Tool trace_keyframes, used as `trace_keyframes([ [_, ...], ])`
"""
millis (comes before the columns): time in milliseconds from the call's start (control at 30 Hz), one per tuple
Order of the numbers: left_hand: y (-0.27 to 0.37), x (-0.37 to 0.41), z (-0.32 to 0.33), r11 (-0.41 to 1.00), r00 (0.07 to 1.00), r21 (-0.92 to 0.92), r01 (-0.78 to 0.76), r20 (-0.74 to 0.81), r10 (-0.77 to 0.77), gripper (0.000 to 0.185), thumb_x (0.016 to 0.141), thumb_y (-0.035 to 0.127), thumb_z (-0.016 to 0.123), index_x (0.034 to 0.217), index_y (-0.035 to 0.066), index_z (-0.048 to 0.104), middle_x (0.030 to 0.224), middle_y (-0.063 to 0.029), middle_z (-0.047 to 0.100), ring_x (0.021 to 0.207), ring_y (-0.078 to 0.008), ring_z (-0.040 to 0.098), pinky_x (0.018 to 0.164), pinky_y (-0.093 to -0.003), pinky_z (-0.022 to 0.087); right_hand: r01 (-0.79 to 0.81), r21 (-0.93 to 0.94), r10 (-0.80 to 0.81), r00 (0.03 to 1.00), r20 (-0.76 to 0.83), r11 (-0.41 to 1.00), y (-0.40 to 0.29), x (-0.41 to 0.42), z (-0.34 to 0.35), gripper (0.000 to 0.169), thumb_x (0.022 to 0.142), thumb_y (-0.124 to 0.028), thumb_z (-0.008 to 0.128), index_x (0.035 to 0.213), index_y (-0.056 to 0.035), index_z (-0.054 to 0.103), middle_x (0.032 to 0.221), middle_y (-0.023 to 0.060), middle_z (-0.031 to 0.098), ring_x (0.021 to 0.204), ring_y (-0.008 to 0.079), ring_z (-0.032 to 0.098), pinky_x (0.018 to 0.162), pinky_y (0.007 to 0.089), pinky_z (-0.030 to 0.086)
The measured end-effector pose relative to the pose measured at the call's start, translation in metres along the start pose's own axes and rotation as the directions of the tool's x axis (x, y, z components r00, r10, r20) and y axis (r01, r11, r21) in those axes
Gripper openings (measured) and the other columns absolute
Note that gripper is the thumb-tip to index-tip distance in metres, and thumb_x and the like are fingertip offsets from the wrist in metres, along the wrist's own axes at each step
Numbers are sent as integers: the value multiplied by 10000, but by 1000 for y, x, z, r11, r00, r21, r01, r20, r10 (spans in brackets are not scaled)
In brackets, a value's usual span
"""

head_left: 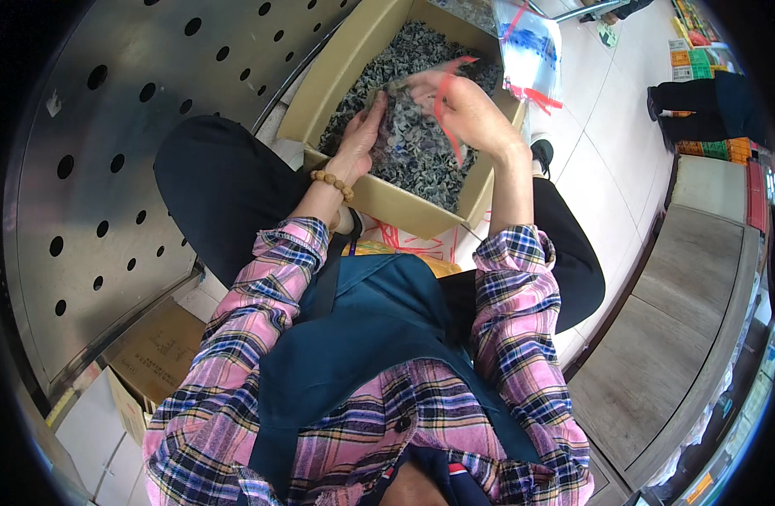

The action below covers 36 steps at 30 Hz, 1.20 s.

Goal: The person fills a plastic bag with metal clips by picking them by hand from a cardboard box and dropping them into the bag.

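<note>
An open cardboard box full of dried, curled grey-black pieces, which look like wood ear fungus, stands before my crossed legs. Over the box is a clear plastic bag with a red strip along its edge, partly filled with the same pieces. My left hand, with a beaded bracelet at the wrist, grips the bag's left side. My right hand is bent over the bag's right side beside the red strip. Motion blurs its fingers, so their hold on the bag is unclear.
More clear bags with red strips hang at the box's far right corner. A perforated metal panel rises on my left, near a brown carton. Wood-grain cabinets line the right. Another person's legs are beyond the tiled floor.
</note>
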<state>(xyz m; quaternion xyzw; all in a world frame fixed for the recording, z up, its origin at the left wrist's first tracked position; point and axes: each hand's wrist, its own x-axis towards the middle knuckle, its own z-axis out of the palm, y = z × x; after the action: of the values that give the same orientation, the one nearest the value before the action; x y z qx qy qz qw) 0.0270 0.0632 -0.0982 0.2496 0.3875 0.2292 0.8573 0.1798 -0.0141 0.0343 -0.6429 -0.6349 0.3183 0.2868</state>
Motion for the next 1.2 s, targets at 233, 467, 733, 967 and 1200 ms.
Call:
trace_keyframes([
  [233, 2, 1, -2, 1000, 1000, -5, 29, 9, -29, 542, 799, 499, 714, 1125, 79, 604, 1005, 5, 640, 890, -100, 590, 780, -270, 496, 102, -4, -102, 986, -129, 995, -5, -9, -1, 360, 812, 120, 425, 1111, 5, 587, 1118, 106, 614, 958, 214, 592, 802, 310, 490],
  [467, 7, -8, 3, 999, 999, -3, 47, 1, -47, 577, 781, 502, 728, 1152, 79, 604, 1081, -19, 642, 959, -119, 597, 841, -297, 496, 151, 437, 109, 850, -516, 887, -11, -18, -8, 187, 958, -95, 503, 1079, -7, 615, 995, 77, 663, 909, 145, 655, 696, 240, 540],
  [733, -4, 2, -9, 979, 994, -179, 103, 66, -92, 541, 836, 499, 660, 1179, 87, 591, 1155, -48, 634, 1031, -164, 602, 901, -357, 493, -491, 55, 476, 803, -359, 869, 148, -56, 79, 416, 854, -375, 634, 1127, -62, 607, 949, 174, 647, 805, 314, 640, 805, 377, 514],
  [967, -11, 11, -27, 977, 984, -185, 104, 164, -73, 522, 895, 505, 566, 1218, 95, 563, 1200, -47, 611, 1061, -186, 593, 921, -370, 496, -616, -299, 594, 786, -171, 729, 95, -35, 127, 625, 773, -440, 707, 1251, -97, 495, 1242, 185, 493, 1111, 406, 511, 896, 474, 464],
  [1200, -5, 3, -17, 970, 988, -218, 111, 127, -85, 550, 897, 518, 556, 1245, 93, 550, 1223, -53, 594, 1108, -193, 564, 935, -390, 483, -531, -214, 478, 841, -253, 820, 111, -43, 141, 317, 880, -331, 561, 1057, -67, 547, 1011, 197, 614, 941, 384, 606, 798, 487, 487],
])
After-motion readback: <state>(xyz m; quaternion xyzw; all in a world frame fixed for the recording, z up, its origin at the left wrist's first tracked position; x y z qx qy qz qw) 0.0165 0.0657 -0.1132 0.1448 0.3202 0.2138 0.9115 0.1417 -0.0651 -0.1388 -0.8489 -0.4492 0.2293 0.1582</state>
